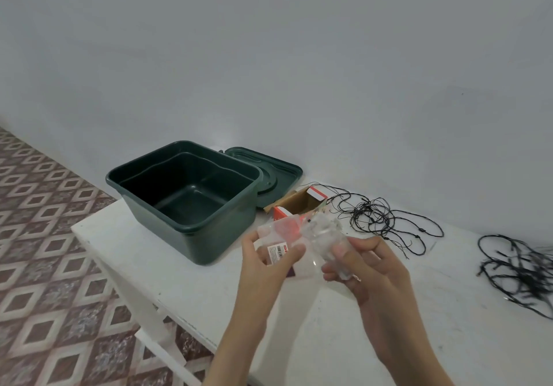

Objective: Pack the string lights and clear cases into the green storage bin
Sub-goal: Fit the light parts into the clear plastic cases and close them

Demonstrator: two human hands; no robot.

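Two clear cases (321,237) are held just right of the green storage bin (223,237) – the left hand (269,255) pinches the labelled one, the right hand (369,269) grips the other, probably to sort them before dropping them in. String lights (378,215) lie loose on the tabletop (167,266) farther right – unpacked.

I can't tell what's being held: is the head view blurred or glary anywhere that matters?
Head view: the clear case between the left hand and right hand is motion-blurred and see-through, so its edges are hard to trace; the string lights at the right edge are smeared too; the green bin is sharp and evenly lit, with no strong glare.
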